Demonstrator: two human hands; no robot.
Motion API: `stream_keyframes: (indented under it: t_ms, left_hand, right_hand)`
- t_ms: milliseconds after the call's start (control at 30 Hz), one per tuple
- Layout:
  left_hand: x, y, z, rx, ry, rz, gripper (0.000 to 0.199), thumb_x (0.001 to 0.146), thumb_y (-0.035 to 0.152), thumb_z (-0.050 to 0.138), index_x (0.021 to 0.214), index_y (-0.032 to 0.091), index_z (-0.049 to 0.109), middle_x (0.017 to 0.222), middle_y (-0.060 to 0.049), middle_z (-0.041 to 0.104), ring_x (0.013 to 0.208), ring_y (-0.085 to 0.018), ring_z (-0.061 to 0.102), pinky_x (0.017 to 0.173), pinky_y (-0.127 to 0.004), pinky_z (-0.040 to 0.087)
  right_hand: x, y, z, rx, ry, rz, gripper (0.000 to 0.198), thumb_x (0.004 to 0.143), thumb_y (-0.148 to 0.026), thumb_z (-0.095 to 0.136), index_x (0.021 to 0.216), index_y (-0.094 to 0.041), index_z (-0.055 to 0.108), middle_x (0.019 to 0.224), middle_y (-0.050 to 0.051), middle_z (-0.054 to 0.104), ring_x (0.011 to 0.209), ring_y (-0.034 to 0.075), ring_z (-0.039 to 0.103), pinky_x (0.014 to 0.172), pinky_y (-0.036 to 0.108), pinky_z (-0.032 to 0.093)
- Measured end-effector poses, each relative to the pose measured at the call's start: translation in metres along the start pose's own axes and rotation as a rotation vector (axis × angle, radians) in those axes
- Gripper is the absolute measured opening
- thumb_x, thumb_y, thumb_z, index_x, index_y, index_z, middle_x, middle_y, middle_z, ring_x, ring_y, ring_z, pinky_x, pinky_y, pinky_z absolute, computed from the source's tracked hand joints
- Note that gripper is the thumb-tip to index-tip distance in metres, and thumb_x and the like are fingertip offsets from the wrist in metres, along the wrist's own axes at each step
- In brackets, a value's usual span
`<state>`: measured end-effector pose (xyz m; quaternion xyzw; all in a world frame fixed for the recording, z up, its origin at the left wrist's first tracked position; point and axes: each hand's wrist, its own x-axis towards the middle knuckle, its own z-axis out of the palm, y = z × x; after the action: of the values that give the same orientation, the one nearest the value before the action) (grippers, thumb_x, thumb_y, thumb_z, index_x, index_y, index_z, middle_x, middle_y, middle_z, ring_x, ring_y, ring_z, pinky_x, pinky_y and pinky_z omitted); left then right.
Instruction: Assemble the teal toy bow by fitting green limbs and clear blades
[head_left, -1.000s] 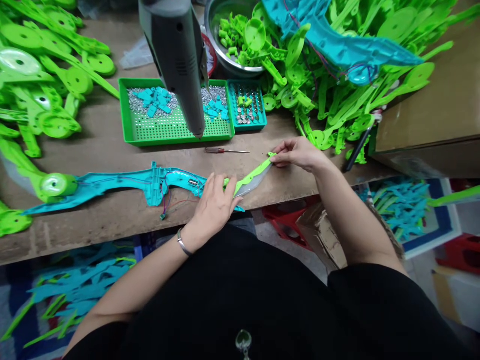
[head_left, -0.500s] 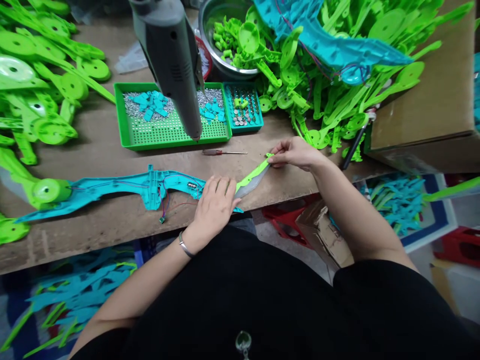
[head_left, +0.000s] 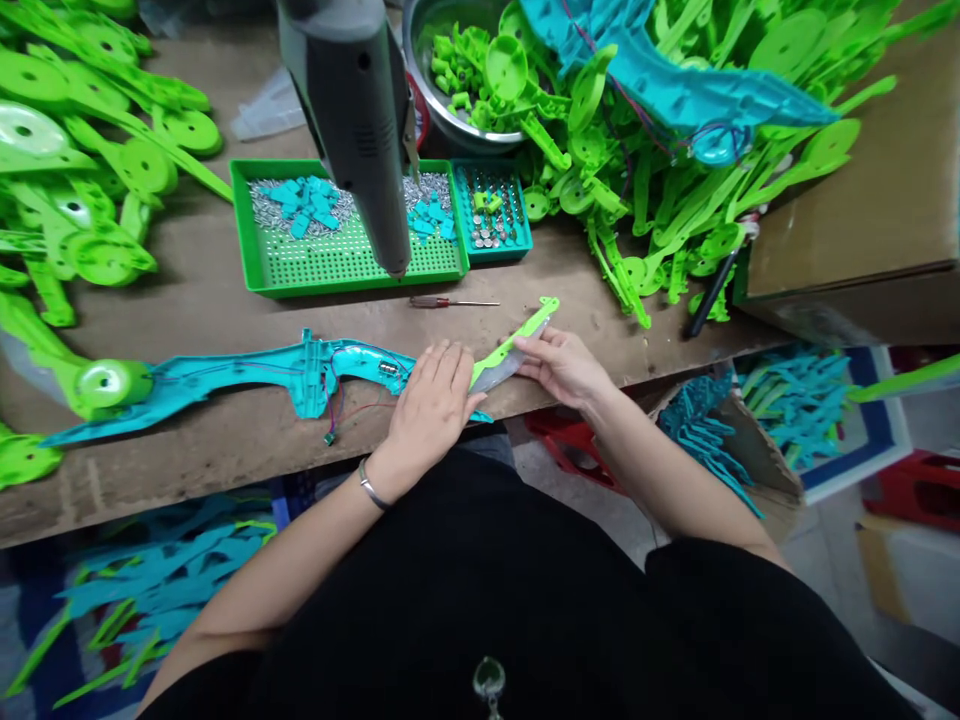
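Observation:
A long turquoise plastic toy-bow half shell (head_left: 225,370) lies along the table's front edge, its inner side up, with thin wires and a small green circuit board (head_left: 328,438) hanging out. My left hand (head_left: 431,395) lies flat over the shell's right end and covers the joint there. From under it a bright green limb piece (head_left: 517,342) with a translucent grey strip (head_left: 495,372) slants up to the right. My right hand (head_left: 564,366) pinches this limb piece about midway between thumb and fingers. At the shell's left end sits a green round wheel part (head_left: 109,385).
A grey electric screwdriver (head_left: 360,140) hangs over a green tray (head_left: 337,285) of screws and small turquoise pieces. Beside it are a small teal tray (head_left: 517,253) and a metal bowl (head_left: 420,90). A red-handled screwdriver (head_left: 429,302) lies behind the shell. Green parts (head_left: 127,165) heap left and right.
My right hand has slid from the green limb piece's far tip down toward its middle, nearer my left hand. My left hand stays flat on the shell.

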<state>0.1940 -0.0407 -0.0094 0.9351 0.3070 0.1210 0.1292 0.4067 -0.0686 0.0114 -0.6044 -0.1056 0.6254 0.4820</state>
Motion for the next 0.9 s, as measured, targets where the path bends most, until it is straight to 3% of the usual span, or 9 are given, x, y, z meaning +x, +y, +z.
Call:
stream_keyframes:
  t_ms: [300, 467, 600, 733, 833, 900]
  left_hand:
    - [0.000, 0.002, 0.003, -0.017, -0.023, -0.011, 0.058, 0.103, 0.034, 0.040, 0.148, -0.003, 0.038, 0.157, -0.026, 0.036, 0.150, -0.034, 0.030, 0.124, -0.049, 0.028]
    - [0.000, -0.003, 0.006, -0.054, -0.014, -0.006, 0.062, 0.103, 0.038, 0.039, 0.150, -0.002, 0.034, 0.158, -0.027, 0.035, 0.151, -0.033, 0.029, 0.124, -0.049, 0.028]
    - [-0.004, -0.004, 0.008, -0.110, -0.001, 0.006, 0.074, 0.101, 0.046, 0.042, 0.154, -0.001, 0.022, 0.159, -0.028, 0.031, 0.153, -0.034, 0.023, 0.125, -0.050, 0.026]
    - [-0.005, -0.007, -0.001, -0.187, -0.031, 0.026, 0.085, 0.098, 0.052, 0.047, 0.154, -0.004, 0.017, 0.161, -0.032, 0.024, 0.154, -0.037, 0.019, 0.124, -0.053, 0.024]
    - [0.006, -0.021, -0.022, -0.289, -0.145, 0.019, 0.068, 0.102, 0.044, 0.039, 0.153, 0.000, 0.025, 0.159, -0.028, 0.031, 0.150, -0.034, 0.030, 0.121, -0.050, 0.030]
    - [0.022, -0.036, -0.038, -0.365, -0.270, -0.026, 0.054, 0.101, 0.036, 0.037, 0.146, 0.005, 0.040, 0.150, -0.024, 0.048, 0.139, -0.030, 0.047, 0.114, -0.045, 0.039]
  right_hand:
    - [-0.003, 0.022, 0.024, 0.042, 0.060, -0.101, 0.046, 0.046, -0.029, 0.097, 0.073, -0.016, 0.062, 0.068, -0.002, 0.070, 0.064, 0.014, 0.067, 0.068, 0.030, 0.061]
    - [-0.011, 0.032, 0.036, 0.134, 0.085, -0.107, 0.042, 0.053, -0.032, 0.095, 0.078, -0.016, 0.064, 0.072, -0.002, 0.071, 0.067, 0.012, 0.068, 0.069, 0.028, 0.060]
    - [-0.017, 0.041, 0.050, 0.203, 0.097, -0.059, 0.043, 0.049, -0.029, 0.095, 0.079, -0.017, 0.066, 0.071, -0.003, 0.070, 0.066, 0.012, 0.068, 0.068, 0.026, 0.060]
    - [-0.016, 0.045, 0.054, 0.209, 0.113, -0.105, 0.043, 0.047, -0.029, 0.096, 0.075, -0.017, 0.065, 0.068, -0.004, 0.068, 0.064, 0.012, 0.066, 0.068, 0.027, 0.060]
    - [-0.016, 0.045, 0.053, 0.185, 0.115, -0.122, 0.046, 0.048, -0.031, 0.096, 0.078, -0.018, 0.064, 0.069, -0.004, 0.069, 0.066, 0.013, 0.068, 0.068, 0.028, 0.061]
    - [-0.017, 0.045, 0.052, 0.176, 0.114, -0.131, 0.047, 0.049, -0.031, 0.096, 0.082, -0.019, 0.064, 0.073, -0.003, 0.072, 0.070, 0.014, 0.070, 0.069, 0.029, 0.061]
